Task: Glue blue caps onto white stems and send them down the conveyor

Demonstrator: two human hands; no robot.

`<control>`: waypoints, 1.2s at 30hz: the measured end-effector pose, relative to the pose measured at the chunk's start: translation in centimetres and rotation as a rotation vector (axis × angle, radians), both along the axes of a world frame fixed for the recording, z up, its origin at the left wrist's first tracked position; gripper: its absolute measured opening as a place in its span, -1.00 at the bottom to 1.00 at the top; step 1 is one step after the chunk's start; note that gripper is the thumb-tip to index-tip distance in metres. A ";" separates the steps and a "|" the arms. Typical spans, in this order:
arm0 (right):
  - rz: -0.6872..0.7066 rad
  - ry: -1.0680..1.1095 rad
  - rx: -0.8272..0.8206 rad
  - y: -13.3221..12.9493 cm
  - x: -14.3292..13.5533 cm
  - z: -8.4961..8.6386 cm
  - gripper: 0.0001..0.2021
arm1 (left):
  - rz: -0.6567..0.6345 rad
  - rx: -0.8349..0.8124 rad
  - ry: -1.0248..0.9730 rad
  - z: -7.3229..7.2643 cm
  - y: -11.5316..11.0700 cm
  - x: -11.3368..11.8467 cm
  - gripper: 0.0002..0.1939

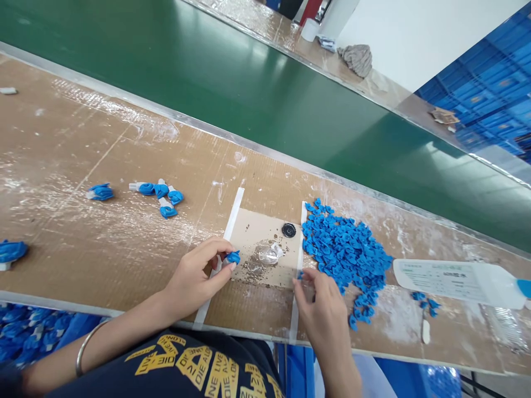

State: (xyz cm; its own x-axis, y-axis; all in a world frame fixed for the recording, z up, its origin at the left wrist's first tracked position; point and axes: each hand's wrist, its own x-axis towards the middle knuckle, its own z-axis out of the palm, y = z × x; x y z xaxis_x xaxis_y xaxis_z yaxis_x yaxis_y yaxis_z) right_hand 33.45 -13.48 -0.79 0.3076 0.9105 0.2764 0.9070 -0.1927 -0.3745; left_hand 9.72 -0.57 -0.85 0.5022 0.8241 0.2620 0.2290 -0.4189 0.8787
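My left hand [203, 271] pinches a blue part [233, 257] between thumb and fingertips, at the left edge of a beige card [244, 226]. My right hand [321, 301] is closed at the card's right edge, with a small blue piece [300, 275] at its fingertips. Between the hands, a wet, clear lump [269, 252] lies on the card, with dark specks around it. A black round cap [289, 230] sits near the card's upper right. Just beyond my right hand spreads a heap of small blue pieces [352, 243].
Several blue parts with white ends [161, 190] lie on the cardboard-covered table [124, 237] to the left. A white bottle with a blue cap [452, 282] lies on its side at right. A green conveyor belt [207, 72] runs behind. Bins of blue parts [37, 331] stand below the front edge.
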 end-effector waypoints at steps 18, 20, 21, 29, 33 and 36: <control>0.247 -0.148 0.132 -0.6 1.2 -1.6 -0.81 | 0.029 -0.453 -0.048 0.2 -0.3 0.2 -0.82; 0.246 -0.144 0.128 -0.5 1.3 -1.5 -0.81 | 0.026 -0.515 -0.048 0.4 -0.3 0.2 -0.80; 0.247 -0.140 0.121 -0.5 1.4 -1.5 -0.81 | 0.024 -0.527 -0.046 0.5 -0.3 0.2 -0.80; 0.278 -0.116 0.066 -0.5 2.0 -0.9 -0.76 | 0.010 -0.507 -0.053 1.0 -0.3 0.3 -0.82; 0.296 -0.112 0.057 -0.6 1.9 -0.9 -0.76 | 0.004 -0.488 -0.038 1.1 -0.2 0.3 -0.82; 0.312 -0.101 0.055 -0.6 1.8 -0.9 -0.79 | 0.003 -0.477 -0.033 1.1 -0.3 0.2 -0.82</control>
State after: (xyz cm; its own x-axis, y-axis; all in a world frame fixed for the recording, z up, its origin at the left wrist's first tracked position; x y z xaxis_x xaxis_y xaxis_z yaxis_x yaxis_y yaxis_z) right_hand 35.28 -14.10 -1.66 -0.0156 0.9392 0.3430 0.9521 0.1188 -0.2819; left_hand 9.96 -0.84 0.23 0.4976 0.8575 -0.1306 0.1985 0.0340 0.9795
